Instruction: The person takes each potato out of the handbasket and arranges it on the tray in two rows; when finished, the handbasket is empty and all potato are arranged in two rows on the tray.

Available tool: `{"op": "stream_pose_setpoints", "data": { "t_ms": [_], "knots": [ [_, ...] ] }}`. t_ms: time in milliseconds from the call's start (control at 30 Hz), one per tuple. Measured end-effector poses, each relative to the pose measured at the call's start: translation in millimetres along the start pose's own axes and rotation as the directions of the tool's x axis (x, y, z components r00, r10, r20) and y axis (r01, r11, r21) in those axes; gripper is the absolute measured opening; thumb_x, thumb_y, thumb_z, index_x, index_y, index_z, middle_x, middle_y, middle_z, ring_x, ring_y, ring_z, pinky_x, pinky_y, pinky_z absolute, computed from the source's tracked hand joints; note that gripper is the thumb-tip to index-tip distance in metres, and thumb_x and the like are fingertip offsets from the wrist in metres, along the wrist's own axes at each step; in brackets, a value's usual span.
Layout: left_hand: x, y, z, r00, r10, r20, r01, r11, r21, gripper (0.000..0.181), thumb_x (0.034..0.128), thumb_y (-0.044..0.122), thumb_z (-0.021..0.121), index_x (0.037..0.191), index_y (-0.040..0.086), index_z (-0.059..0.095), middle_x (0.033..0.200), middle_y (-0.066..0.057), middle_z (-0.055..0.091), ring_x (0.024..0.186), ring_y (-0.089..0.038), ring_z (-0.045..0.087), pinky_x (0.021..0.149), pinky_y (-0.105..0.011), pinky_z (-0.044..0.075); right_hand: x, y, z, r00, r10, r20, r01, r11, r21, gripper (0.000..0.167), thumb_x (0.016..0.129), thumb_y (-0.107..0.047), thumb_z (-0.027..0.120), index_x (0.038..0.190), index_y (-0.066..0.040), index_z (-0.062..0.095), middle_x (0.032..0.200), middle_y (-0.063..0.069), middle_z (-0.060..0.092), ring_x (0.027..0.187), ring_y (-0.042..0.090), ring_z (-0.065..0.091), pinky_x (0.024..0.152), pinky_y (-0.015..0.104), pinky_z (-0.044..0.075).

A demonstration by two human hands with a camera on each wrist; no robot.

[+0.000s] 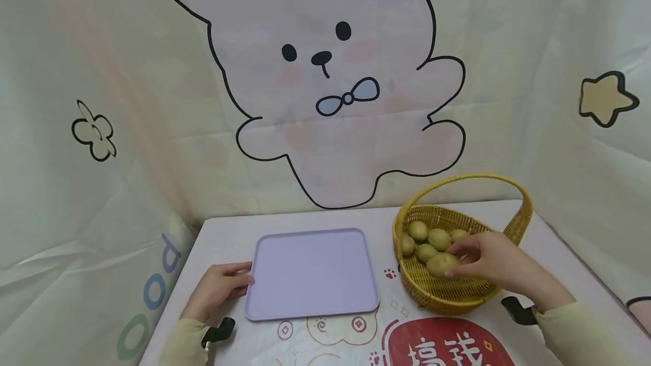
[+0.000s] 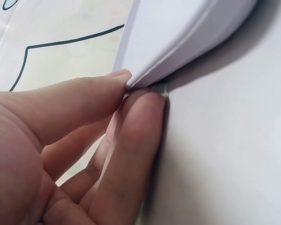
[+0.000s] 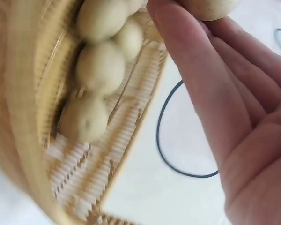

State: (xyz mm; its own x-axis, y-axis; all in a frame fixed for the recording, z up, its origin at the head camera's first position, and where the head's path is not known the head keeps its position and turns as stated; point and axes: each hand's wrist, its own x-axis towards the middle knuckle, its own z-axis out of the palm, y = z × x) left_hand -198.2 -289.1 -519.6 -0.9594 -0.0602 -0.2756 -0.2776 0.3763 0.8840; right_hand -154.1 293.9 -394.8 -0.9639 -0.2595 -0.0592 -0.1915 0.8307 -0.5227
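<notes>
My right hand [image 1: 500,258] pinches a potato [image 1: 440,265] between thumb and fingers, over a yellow wicker basket [image 1: 447,303] at the right. In the right wrist view, only the lower end of that potato [image 3: 210,7] shows, at the top edge. Several other potatoes [image 1: 439,239] lie together in the back left part of the basket. A flat lavender tray [image 1: 311,277] lies on the table, left of the basket. At its left edge, my left hand [image 1: 220,287] grips the rim; the left wrist view has the thumb on top and fingers [image 2: 138,126] below.
The basket's tall arched handle [image 1: 478,176] rises above it. A white printed cloth covers the table, with a red patch of lettering [image 1: 447,343] at the front. Cartoon-printed curtains [image 1: 325,146] enclose the back and both sides. Dark wrist-camera mounts [image 1: 220,330] stick out near the sleeves.
</notes>
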Motion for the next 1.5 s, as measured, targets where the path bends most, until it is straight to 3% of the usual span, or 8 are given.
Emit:
{"op": "stream_pose_setpoints", "data": {
  "t_ms": [267, 500, 667, 933, 1100, 1500],
  "knots": [
    [-2.3, 1.0, 1.4, 0.999, 0.021, -0.024, -0.021, 1.0, 0.014, 0.049, 0.0901, 0.014, 0.087, 0.136, 0.002, 0.075, 0.119, -0.016, 0.079, 0.087, -0.016, 0.076, 0.077, -0.029, 0.067, 5.1, -40, 43, 0.998, -0.047, -0.039, 0.053, 0.987, 0.149, 0.046, 0.082, -0.05, 0.093, 0.111, -0.017, 0.082, 0.094, -0.009, 0.081, 0.083, 0.001, 0.074, 0.073, 0.021, 0.06],
    [-7.8, 5.3, 14.8, 0.998, 0.039, -0.038, -0.038, 0.999, 0.039, 0.049, 0.0897, 0.01, 0.085, 0.137, 0.005, 0.074, 0.108, -0.011, 0.079, 0.081, -0.018, 0.076, 0.076, -0.032, 0.067, 30.1, -68, 79, 0.995, -0.098, -0.017, 0.099, 0.953, 0.288, 0.045, 0.081, -0.048, 0.094, 0.111, -0.017, 0.083, 0.096, -0.007, 0.082, 0.086, 0.004, 0.076, 0.073, 0.021, 0.061],
    [-11.5, 11.7, 26.0, 0.996, 0.074, -0.048, -0.072, 0.996, 0.048, 0.048, 0.0879, 0.006, 0.085, 0.135, 0.003, 0.075, 0.106, -0.012, 0.08, 0.079, -0.019, 0.076, 0.075, -0.033, 0.067, 63.3, -80, 104, 0.991, -0.136, -0.023, 0.136, 0.941, 0.309, 0.042, 0.08, -0.044, 0.096, 0.109, -0.016, 0.083, 0.102, -0.004, 0.082, 0.088, 0.007, 0.076, 0.076, 0.023, 0.061],
    [-13.2, 15.3, 40.7, 0.995, 0.098, -0.001, -0.097, 0.995, 0.032, 0.048, 0.0871, 0.007, 0.085, 0.134, 0.001, 0.075, 0.113, -0.017, 0.079, 0.08, -0.018, 0.076, 0.074, -0.033, 0.067, 112.2, -104, 139, 0.994, -0.08, -0.069, 0.099, 0.935, 0.341, 0.035, 0.074, -0.038, 0.1, 0.1, -0.019, 0.085, 0.098, -0.006, 0.081, 0.089, 0.009, 0.073, 0.08, 0.033, 0.059],
    [-12.0, 17.1, 54.7, 0.994, 0.105, 0.037, -0.105, 0.994, -0.017, 0.05, 0.0871, 0.009, 0.085, 0.135, 0.001, 0.075, 0.117, -0.019, 0.079, 0.079, -0.017, 0.076, 0.074, -0.03, 0.067, 130.7, -113, 156, 0.995, -0.059, -0.08, 0.081, 0.947, 0.31, 0.031, 0.073, -0.031, 0.1, 0.096, -0.017, 0.085, 0.092, -0.005, 0.08, 0.086, 0.009, 0.069, 0.078, 0.031, 0.057],
    [-16.8, 14.8, 57.2, 0.992, 0.098, 0.081, -0.094, 0.994, -0.047, 0.05, 0.0879, 0.012, 0.087, 0.136, 0.005, 0.076, 0.119, -0.017, 0.079, 0.077, -0.016, 0.076, 0.074, -0.029, 0.067, 155.6, -142, 187, 0.997, -0.027, -0.077, 0.05, 0.946, 0.32, 0.035, 0.073, -0.028, 0.1, 0.099, -0.01, 0.084, 0.092, -0.001, 0.078, 0.087, 0.013, 0.069, 0.08, 0.033, 0.058]
  ]
}}
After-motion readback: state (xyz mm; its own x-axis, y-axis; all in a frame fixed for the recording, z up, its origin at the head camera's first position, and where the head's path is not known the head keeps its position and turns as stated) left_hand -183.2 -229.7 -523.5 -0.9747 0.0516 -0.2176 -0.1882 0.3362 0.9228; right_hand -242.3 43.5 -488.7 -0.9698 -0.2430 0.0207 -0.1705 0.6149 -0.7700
